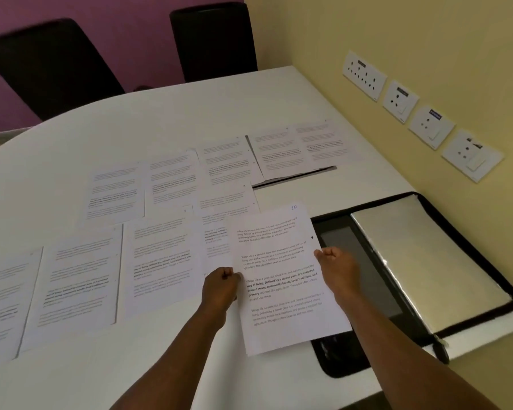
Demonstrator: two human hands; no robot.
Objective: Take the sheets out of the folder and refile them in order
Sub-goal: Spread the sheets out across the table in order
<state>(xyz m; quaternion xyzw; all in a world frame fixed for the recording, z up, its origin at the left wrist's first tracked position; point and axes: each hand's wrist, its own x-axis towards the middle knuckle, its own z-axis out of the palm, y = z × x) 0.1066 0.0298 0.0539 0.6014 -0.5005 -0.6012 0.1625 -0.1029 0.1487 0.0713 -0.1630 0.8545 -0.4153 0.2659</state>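
**Holding page 10 over the open folder**

Gripping a printed sheet (282,279) by both side edges, a person holds it above the near right part of a white table (131,128). The left hand (221,287) has its fingers curled and pinching the sheet's left edge; the right hand (336,266) pinches the right edge, fingers likewise curled. A handwritten "10" in blue sits at the sheet's top right corner. Its typed paragraphs begin "Village life is a peaceful"; one is partly in bold, reading "way of living. Defined by a slower pace, it is centered around strong community bonds, local traditions".

Just to the right, partly under the sheet, lies a black zip folder (421,327), open flat, with clear plastic sleeves (427,261) on its right half. It lies along the table's right side, beside a yellow wall (367,31).

More sheets (160,255) lie face up in rows across the table, some overlapping; their text is too blurred to read. Four white socket plates (400,100) are fixed to the wall, some with dark labels that cannot be read. Two black chairs (214,39) stand beyond the table, against a purple wall (71,7).
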